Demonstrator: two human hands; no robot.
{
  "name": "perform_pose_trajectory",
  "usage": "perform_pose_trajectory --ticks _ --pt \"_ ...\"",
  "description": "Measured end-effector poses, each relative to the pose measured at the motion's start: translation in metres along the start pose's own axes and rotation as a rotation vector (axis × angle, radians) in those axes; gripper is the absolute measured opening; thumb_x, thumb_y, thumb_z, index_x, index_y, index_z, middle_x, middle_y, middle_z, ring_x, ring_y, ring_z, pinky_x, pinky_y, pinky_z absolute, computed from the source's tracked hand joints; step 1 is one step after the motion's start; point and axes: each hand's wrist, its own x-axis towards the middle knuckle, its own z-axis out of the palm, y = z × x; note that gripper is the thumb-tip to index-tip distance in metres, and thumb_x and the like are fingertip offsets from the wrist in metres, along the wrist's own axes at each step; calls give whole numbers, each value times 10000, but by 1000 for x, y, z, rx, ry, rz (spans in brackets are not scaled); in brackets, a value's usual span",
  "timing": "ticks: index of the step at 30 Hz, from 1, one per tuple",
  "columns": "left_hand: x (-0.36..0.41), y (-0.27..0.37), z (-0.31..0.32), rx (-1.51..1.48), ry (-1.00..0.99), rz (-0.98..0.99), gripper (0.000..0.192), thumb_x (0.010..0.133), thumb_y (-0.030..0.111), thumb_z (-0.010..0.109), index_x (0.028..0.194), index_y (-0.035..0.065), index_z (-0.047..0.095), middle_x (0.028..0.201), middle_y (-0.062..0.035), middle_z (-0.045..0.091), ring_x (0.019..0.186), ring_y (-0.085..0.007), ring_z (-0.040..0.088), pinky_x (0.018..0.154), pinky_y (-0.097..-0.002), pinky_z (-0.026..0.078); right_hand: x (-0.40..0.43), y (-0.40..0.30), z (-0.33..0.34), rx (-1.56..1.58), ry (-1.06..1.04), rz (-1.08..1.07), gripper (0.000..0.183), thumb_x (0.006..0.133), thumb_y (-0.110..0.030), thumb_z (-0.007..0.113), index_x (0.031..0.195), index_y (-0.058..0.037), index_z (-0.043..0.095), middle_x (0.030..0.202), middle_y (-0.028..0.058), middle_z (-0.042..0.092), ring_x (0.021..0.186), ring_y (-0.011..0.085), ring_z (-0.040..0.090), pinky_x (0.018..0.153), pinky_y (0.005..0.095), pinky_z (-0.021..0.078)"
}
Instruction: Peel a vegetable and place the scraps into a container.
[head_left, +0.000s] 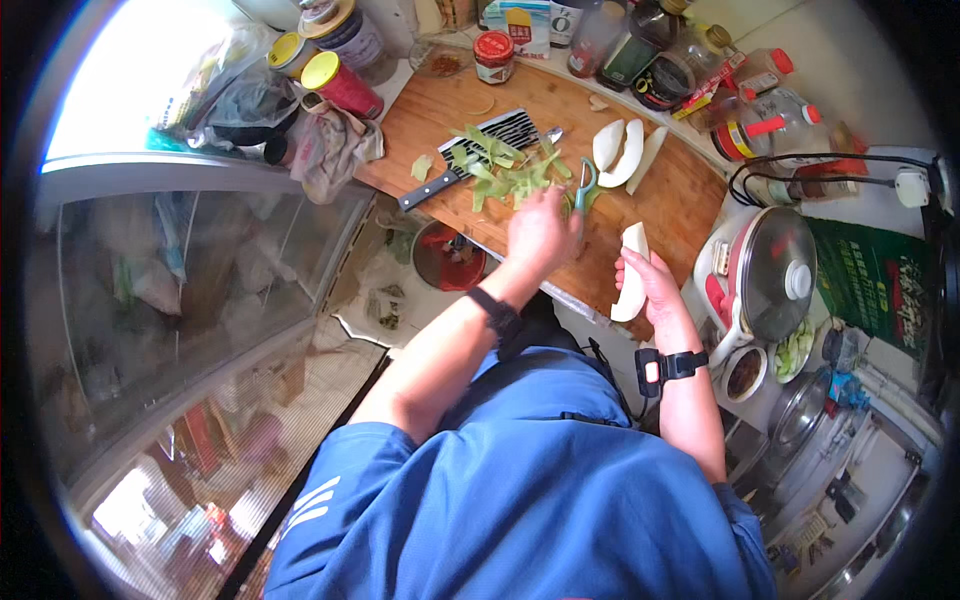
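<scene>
My right hand (651, 281) grips a peeled, whitish melon-like wedge (631, 289) near the board's right front edge. My left hand (546, 225) reaches over the wooden cutting board (457, 105), its fingertips at a pile of green peelings (517, 180); blur hides whether they hold any. Just right of those fingers lies a teal peeler (584, 184). A cleaver (429, 190) with a black handle and a striped blade lies partly under the peelings. Several pale wedges (632, 154) rest farther right. A metal utensil tip (553, 135) shows beside the blade.
A red-lidded jar (494, 56) stands on the board's back edge, with bottles (645, 45) behind. Right of the board are a glass-lidded electric pot (776, 274), a bowl (745, 373) and a plate of green slices (793, 349). A red-lined bin (450, 259) sits below the front edge.
</scene>
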Motion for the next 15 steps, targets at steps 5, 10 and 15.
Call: perform_pose_trajectory --ticks 5,10,15 --pt "9 -112 -70 327 213 172 277 783 124 707 1056 77 691 1033 -138 656 1000 -332 628 833 -465 514 -11 2 13 -106 -22 -84 405 903 -195 716 1232 -35 543 1010 101 701 825 190 685 706 328 546" --pt "26 -170 -101 593 14 221 320 815 159 698 1123 90 648 1124 -121 624 1028 -328 616 853 -453 500 -14 10 25 -207 8 -116 474 922 -224 693 1309 -12 522 1069 116 695 896 194 688 741 320 547" --pt "39 -173 -99 617 -78 175 348 790 135 719 1124 80 641 1164 -133 624 1082 -331 614 877 -456 517 -17 15 31 -188 11 -137 397 915 -185 690 1244 -14 549 1048 101 685 879 184 692 734 317 556"
